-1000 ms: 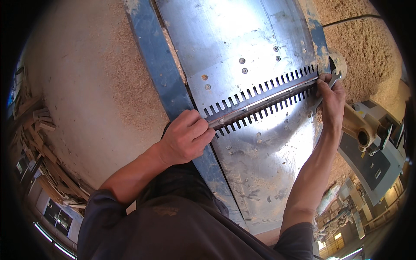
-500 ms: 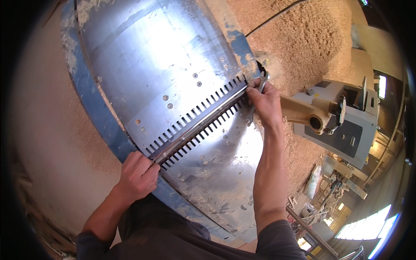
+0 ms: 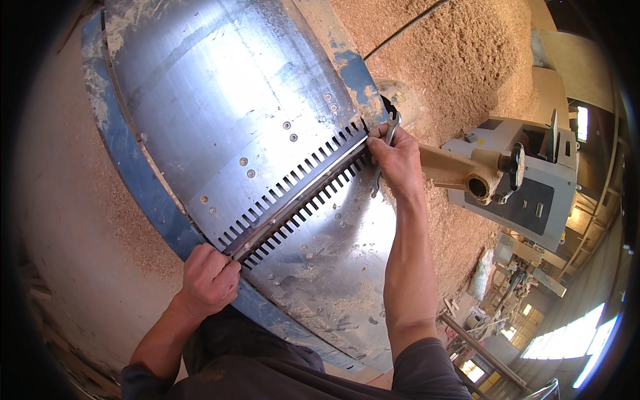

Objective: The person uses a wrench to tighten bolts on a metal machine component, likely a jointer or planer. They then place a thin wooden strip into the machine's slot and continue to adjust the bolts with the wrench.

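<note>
A wood planer's metal bed (image 3: 200, 100) lies in front of me, split by a cutterhead slot between two toothed edges. Along this slot runs a long, thin metal strip (image 3: 300, 203), probably a planer knife. My left hand (image 3: 210, 277) has its fingers closed at the strip's near left end, beside the blue frame. At the far right end, my right hand (image 3: 400, 167) keeps a double open-ended wrench (image 3: 391, 125) in its grip, while thumb and fingertips touch the strip's end. The wrench stands crosswise to the strip, its middle hidden by the fingers.
The machine's blue frame (image 3: 143, 180) borders the bed. Beyond the right hand a tan metal arm (image 3: 453, 167) sticks out, with a grey machine (image 3: 533, 200) behind it. Wood shavings (image 3: 460, 60) heap up on the far side. A dark cable (image 3: 407, 28) crosses them.
The view has shifted slightly, so the bed appears a little further left. Both hands stay at the two ends of the strip, and the wrench remains in my right hand.
</note>
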Motion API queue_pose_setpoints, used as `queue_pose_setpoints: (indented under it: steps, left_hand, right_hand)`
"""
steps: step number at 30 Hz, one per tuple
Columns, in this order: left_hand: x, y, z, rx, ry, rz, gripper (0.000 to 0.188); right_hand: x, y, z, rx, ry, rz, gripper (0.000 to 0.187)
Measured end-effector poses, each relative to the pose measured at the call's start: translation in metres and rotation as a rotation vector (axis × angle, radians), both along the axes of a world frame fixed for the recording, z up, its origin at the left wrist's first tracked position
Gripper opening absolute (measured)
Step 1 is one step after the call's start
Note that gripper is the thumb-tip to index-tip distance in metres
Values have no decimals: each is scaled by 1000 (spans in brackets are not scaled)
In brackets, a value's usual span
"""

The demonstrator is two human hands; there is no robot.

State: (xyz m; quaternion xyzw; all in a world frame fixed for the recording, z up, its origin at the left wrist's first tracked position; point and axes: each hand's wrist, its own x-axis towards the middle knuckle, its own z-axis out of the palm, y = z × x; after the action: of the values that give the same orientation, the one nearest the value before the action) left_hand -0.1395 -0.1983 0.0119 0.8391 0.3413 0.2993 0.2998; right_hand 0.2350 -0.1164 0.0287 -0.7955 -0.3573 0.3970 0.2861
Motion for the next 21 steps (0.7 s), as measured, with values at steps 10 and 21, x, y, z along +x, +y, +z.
queue_pose_setpoints:
  steps: [10, 21]
  left_hand:
    - [-1, 1, -2, 10, -6, -9, 23]
    - [-2, 2, -3, 13, 2, -18, 25]
  right_hand:
    - [8, -26, 14, 206, 336, -304, 9]
    - [-15, -27, 0, 527, 131, -398, 22]
